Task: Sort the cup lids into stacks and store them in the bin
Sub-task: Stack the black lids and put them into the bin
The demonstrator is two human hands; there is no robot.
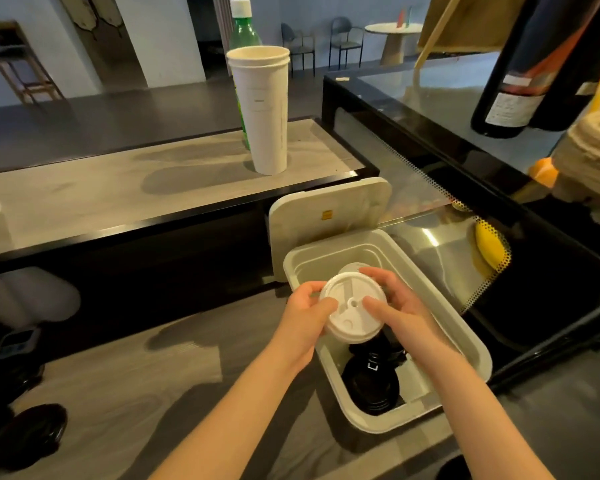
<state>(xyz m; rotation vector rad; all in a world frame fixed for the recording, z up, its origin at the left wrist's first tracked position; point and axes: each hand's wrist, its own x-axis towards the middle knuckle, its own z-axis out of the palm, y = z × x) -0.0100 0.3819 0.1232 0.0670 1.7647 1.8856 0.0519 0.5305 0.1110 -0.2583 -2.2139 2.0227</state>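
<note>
A stack of white cup lids (pixel 352 311) hangs over the open white bin (pixel 440 282), held between both hands. My left hand (pixel 305 313) grips its left edge with the thumb on top. My right hand (pixel 395 299) curls round its right edge, thumb on the top lid. Inside the bin, a stack of black lids (pixel 371 382) lies at the near end, and a pale clear lid (pixel 355 266) shows at the far end behind my fingers.
The bin's white cover (pixel 329 216) leans upright behind it. Stacked white paper cups (pixel 265 109) and a green bottle (pixel 245 32) stand on the raised counter. A glass display case (pixel 465 140) is at the right. More black lids (pixel 32 434) lie at the lower left.
</note>
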